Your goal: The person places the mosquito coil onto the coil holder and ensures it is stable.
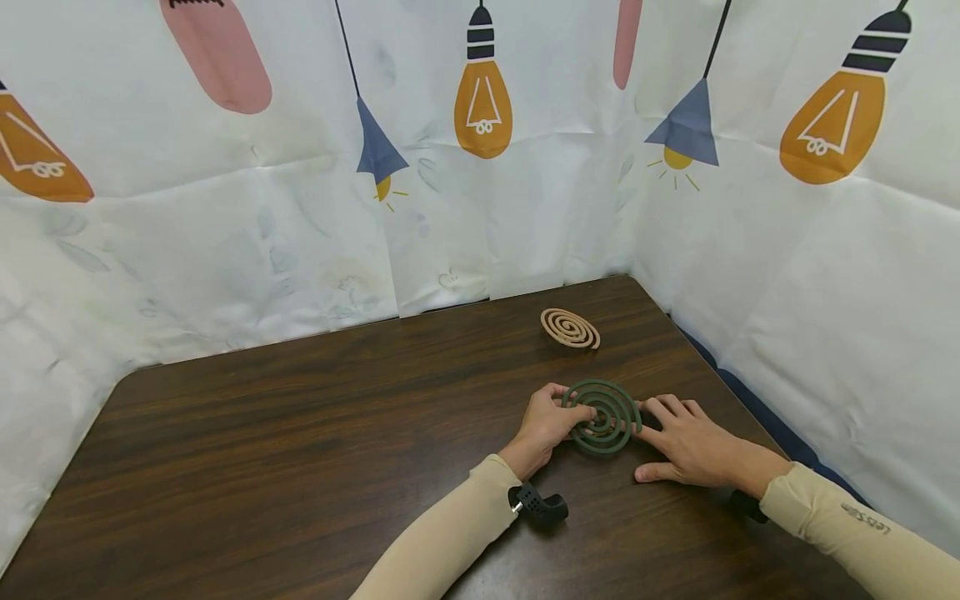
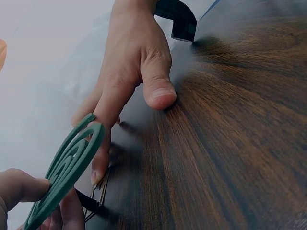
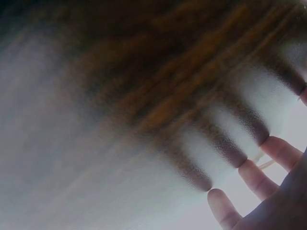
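A dark green mosquito coil (image 1: 617, 414) is pinched by my left hand (image 1: 546, 425), with the thumb on its upper face and the other fingers beneath. The left wrist view shows the coil tilted, above the table. Beneath it lies a thin metal stand (image 2: 98, 201), mostly hidden by the coil and fingers. My right hand (image 1: 693, 446) is spread palm down just right of the coil, its index fingertip touching the stand. In the right wrist view, several right fingertips (image 3: 254, 175) rest on the table.
A tan mosquito coil (image 1: 570, 328) sits farther back on the dark wood table (image 1: 262, 467). White curtains (image 1: 300, 225) printed with lamps and bulbs border the back and right side. Each wrist wears a black camera mount (image 1: 542, 506).
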{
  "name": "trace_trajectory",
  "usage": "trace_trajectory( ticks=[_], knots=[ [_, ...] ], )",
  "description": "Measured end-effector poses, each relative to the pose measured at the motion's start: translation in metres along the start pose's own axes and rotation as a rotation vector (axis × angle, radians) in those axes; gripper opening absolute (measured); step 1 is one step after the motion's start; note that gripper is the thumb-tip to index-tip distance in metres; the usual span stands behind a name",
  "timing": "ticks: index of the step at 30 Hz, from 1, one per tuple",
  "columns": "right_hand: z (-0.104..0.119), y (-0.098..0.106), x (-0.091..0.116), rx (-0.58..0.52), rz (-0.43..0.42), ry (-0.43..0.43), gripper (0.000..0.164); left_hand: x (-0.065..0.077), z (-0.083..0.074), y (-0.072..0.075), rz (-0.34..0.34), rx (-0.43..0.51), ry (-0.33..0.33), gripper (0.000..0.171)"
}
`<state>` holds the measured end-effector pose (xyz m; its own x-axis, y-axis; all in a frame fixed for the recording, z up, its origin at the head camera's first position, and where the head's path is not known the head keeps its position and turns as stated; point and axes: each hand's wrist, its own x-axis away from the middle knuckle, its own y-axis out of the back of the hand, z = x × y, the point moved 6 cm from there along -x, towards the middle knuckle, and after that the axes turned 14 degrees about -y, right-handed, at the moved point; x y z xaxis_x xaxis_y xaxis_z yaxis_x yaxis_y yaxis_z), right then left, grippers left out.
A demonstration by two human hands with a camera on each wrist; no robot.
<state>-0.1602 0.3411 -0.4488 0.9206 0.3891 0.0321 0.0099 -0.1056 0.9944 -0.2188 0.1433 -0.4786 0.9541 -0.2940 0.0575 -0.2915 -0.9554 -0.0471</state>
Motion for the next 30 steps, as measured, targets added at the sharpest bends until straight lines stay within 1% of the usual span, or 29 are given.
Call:
trace_trajectory(
  ticks=[3, 10, 18, 23, 30],
  knots=[
    [0.0006, 0.0011, 0.0005, -0.001, 0.0, -0.001, 0.065, 0.0002, 0.0001, 0.0009, 0.002, -0.013, 0.004, 0.035],
    [0.0025, 0.003, 0.0008, 0.003, -0.004, 0.001, 0.065, 0.0018, -0.0001, 0.0016, 0.004, 0.002, 0.003, 0.035],
    [0.0037, 0.0047, 0.0015, 0.006, -0.002, -0.004, 0.064, 0.0026, 0.0, 0.0026, 0.009, -0.011, 0.002, 0.034],
    [0.0034, 0.0025, 0.0019, 0.005, 0.003, -0.004, 0.065, 0.0037, 0.0002, 0.0031, 0.008, -0.006, 0.011, 0.032],
    [0.001, -0.0027, 0.0021, -0.018, 0.024, -0.022, 0.067, 0.0024, 0.001, 0.0027, 0.011, 0.001, 0.003, 0.032]
  ],
)
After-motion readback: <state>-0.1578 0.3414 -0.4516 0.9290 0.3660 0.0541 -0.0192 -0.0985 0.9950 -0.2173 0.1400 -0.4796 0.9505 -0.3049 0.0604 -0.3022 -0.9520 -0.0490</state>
